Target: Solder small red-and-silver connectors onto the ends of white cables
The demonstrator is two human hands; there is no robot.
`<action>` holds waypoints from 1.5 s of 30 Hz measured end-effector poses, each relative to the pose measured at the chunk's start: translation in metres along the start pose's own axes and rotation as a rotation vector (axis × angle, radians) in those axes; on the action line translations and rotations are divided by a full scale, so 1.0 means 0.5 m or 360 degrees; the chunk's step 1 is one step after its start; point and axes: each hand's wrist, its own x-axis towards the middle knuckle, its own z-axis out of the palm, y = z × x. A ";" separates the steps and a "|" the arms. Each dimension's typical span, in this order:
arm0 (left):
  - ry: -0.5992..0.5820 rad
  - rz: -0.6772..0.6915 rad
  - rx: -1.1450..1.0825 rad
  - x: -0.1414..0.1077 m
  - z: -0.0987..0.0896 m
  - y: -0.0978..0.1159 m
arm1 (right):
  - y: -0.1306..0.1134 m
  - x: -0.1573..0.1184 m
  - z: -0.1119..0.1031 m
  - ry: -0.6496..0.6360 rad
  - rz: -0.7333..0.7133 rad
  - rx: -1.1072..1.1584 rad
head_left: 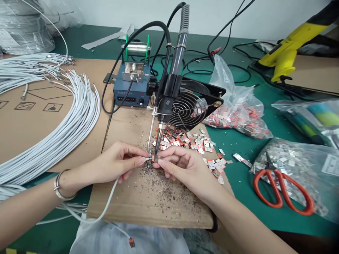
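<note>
One white cable (108,203) is pinched close to its end between the thumb and fingers of the left hand (115,163), while the right hand (184,166) grips a small flat connector piece (158,159) in much the same way. The piece sits in the narrow space between the two sets of fingertips, right at the tip of the soldering iron (167,100), with a thin metal tube (152,132) coming down just to its left. Whether the cable's end touches the piece is too small to tell. Below the left hand the cable curves down and leftward past the near corner of the cardboard (119,208); it is smooth, slim and pale. The connector piece looks dull silver, with orange-red on the side facing the cable. Dark crumbs (169,190) lie scattered beneath both hands, and similar orange-and-silver pieces (207,143) are heaped behind the right one.
</note>
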 end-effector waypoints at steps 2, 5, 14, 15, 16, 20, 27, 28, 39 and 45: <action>-0.0001 -0.0007 0.0009 0.000 0.000 0.001 | 0.000 0.000 0.001 0.0020 0.0015 -0.0016; -0.0027 0.0012 0.0021 0.000 -0.002 0.000 | -0.001 0.000 0.003 0.0063 0.0041 -0.0055; -0.0070 0.0005 0.0087 0.001 -0.007 0.001 | -0.001 0.002 0.006 0.0097 0.0012 -0.0121; -0.0068 0.0003 0.0092 0.002 -0.007 0.002 | 0.000 0.002 0.005 0.0089 0.0009 -0.0120; -0.0069 0.0003 0.0092 0.002 -0.006 0.002 | 0.001 0.002 0.005 0.0080 0.0008 -0.0114; -0.0086 0.0013 0.0082 0.005 -0.007 0.004 | 0.002 0.001 0.001 0.0042 0.0018 -0.0086; -0.0100 -0.0013 0.0087 0.000 -0.007 0.023 | 0.003 -0.001 -0.007 -0.0027 0.0002 -0.0047; -0.0099 -0.0010 0.0090 -0.001 -0.006 0.026 | 0.003 -0.002 -0.008 -0.0035 -0.0005 -0.0043; -0.0092 0.0009 0.0115 -0.001 -0.009 0.019 | 0.002 -0.002 -0.005 -0.0015 0.0013 -0.0090; -0.0086 0.0003 0.0131 0.001 -0.006 0.021 | 0.000 -0.001 -0.007 -0.0038 -0.0004 -0.0061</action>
